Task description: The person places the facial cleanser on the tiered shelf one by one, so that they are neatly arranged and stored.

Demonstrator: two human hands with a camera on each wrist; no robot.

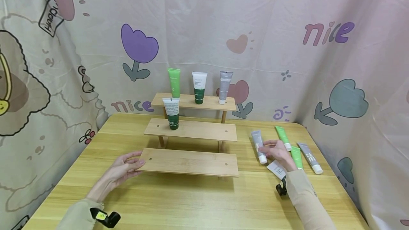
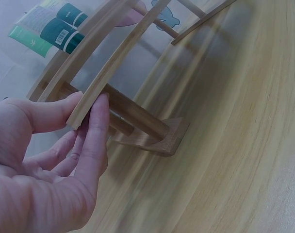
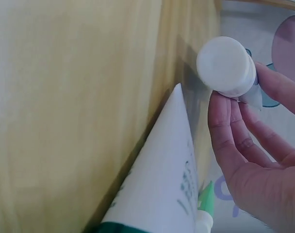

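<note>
A three-step wooden display stand (image 1: pixel 188 162) is on the table. My left hand (image 1: pixel 119 169) pinches the left end of its lowest board, thumb on top and fingers beneath, as the left wrist view shows. On the right, my right hand (image 1: pixel 280 153) grips a grey tube (image 1: pixel 257 144) between thumb and fingers; its white cap (image 3: pixel 224 65) faces the right wrist camera. Beside that hand lies a white and green tube (image 1: pixel 276 169), partly hidden by the wrist. On the top board stand a green tube (image 1: pixel 174 82), a white and green tube (image 1: pixel 199 87) and a grey tube (image 1: pixel 225 86).
Another white and green tube (image 1: pixel 172 113) stands at the left of the middle board. Two green tubes (image 1: pixel 283 137) and another grey tube (image 1: pixel 310 157) lie on the table's right side. A patterned curtain (image 1: pixel 268 17) hangs behind the wooden table (image 1: pixel 159 201).
</note>
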